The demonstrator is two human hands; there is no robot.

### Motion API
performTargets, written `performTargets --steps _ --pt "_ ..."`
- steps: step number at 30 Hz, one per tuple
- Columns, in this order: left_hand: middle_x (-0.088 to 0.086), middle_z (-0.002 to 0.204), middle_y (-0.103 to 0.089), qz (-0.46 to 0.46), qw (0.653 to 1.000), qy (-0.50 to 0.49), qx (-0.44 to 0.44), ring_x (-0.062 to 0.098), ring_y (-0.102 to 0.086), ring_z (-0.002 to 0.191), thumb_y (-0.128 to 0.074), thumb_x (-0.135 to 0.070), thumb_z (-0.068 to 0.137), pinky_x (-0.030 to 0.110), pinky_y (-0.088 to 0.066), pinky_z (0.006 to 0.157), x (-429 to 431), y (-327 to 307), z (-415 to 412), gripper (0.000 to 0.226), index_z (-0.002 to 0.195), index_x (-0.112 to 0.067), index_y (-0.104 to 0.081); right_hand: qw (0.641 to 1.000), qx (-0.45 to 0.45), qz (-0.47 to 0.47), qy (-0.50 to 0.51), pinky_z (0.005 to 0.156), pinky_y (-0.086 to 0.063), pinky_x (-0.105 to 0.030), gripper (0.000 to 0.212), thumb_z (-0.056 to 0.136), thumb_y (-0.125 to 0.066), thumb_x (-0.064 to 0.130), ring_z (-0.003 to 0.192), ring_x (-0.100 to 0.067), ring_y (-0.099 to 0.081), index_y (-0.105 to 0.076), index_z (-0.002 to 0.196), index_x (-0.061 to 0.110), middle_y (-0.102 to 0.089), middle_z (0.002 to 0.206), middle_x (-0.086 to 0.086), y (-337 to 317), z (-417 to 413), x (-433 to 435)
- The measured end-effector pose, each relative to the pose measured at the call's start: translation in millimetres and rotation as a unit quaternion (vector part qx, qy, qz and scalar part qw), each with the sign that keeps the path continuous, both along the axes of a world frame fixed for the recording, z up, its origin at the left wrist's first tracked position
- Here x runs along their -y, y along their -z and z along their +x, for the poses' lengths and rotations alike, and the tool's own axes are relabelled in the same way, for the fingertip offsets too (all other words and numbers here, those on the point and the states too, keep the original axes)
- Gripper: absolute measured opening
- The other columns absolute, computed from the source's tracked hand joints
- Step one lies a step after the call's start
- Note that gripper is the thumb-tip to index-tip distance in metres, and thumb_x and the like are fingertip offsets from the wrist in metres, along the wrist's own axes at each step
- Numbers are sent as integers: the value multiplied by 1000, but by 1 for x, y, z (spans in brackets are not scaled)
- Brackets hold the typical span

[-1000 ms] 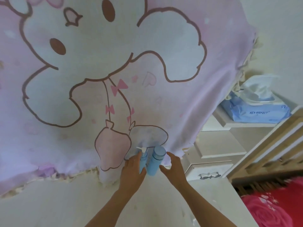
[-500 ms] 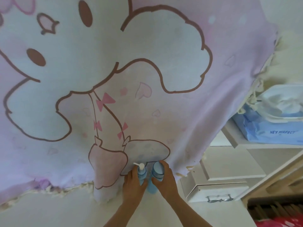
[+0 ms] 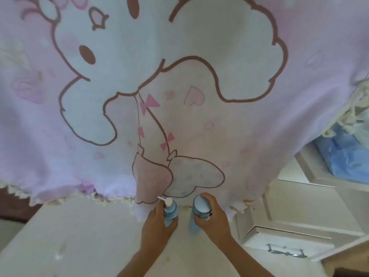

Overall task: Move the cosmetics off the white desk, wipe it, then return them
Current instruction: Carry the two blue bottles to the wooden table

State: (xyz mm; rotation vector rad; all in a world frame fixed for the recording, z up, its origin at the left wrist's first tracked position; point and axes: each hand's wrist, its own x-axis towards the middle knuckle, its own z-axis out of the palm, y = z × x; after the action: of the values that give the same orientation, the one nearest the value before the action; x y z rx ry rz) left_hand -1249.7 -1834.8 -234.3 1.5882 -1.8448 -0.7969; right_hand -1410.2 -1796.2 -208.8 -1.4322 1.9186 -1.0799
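- Two blue bottles that stood pressed together half a second ago are now parted by a clear gap, each in its own hand, at the far edge of the white desk [image 3: 79, 236].
- Left hand [image 3: 157, 226] wraps its fingers round the pump bottle [image 3: 170, 211]; right hand [image 3: 214, 220] curls round the capped bottle [image 3: 200, 204], with a fingertip over the far rim of the cap.
- Whether the bases rest on the desktop or are just clear of it cannot be told from this view.
- Likely trouble: the pump's white nozzle points left, just under the hem of the pink cartoon curtain [image 3: 179, 96], and could snag the fringe as the bottle rises.
- Second risk: both holds sit high on tall, narrow bottles, so a quick swing could tip one or let it slip.
- Third risk: pressure on the pump head could squirt product onto the desk.
- Both bottles are translucent pale blue and slim; one carries a white pump, the other a wide, darker blue cap.
- Outward: the curtain hangs over the desk's far edge; a white drawer unit [image 3: 289, 242] stands beside the right edge, with a blue wipes pack [image 3: 347, 156] on a shelf beyond it.
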Motion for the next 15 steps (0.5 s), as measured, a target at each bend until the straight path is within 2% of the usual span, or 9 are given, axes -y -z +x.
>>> performTargets --steps 5,8,10,12,15 --pt "3 96 -63 -62 987 -146 14 22 -57 82 -72 -26 75 25 -41 67 -53 -18 51 51 119 -14 -50 983 -2 -21 -183 82 -35 0 57 70 -75 13 103 -5 -50 -44 114 33 -51 112 14 -9 41 -10" --pt "4 97 -63 -70 967 -241 36 20 -55 79 -72 -26 75 25 -40 66 -96 -27 88 54 122 -13 -48 960 10 -31 -278 83 -32 5 57 71 -75 14 105 -4 -49 -46 118 25 -50 113 15 -10 81 -21" --pt "3 90 -59 -58 950 -305 47 20 -50 73 -71 -26 76 26 -38 62 -129 -30 113 52 120 -14 -47 940 30 -29 -337 82 -31 6 59 71 -75 15 108 -6 -49 -46 121 23 -49 116 15 -11 112 -34" --pt "0 86 -54 -52 929 -365 39 22 -51 73 -70 -25 76 28 -37 61 -165 -32 139 49 118 -15 -47 916 44 -31 -397 83 -32 6 65 70 -76 16 111 -7 -49 -41 123 30 -48 118 17 -12 145 -50" --pt "-1 84 -52 -57 894 -443 25 28 -56 78 -70 -23 74 31 -41 61 -221 -34 173 41 108 -17 -47 869 52 -28 -492 85 -39 -2 80 70 -77 22 108 -3 -49 -23 123 47 -47 120 18 -17 194 -79"
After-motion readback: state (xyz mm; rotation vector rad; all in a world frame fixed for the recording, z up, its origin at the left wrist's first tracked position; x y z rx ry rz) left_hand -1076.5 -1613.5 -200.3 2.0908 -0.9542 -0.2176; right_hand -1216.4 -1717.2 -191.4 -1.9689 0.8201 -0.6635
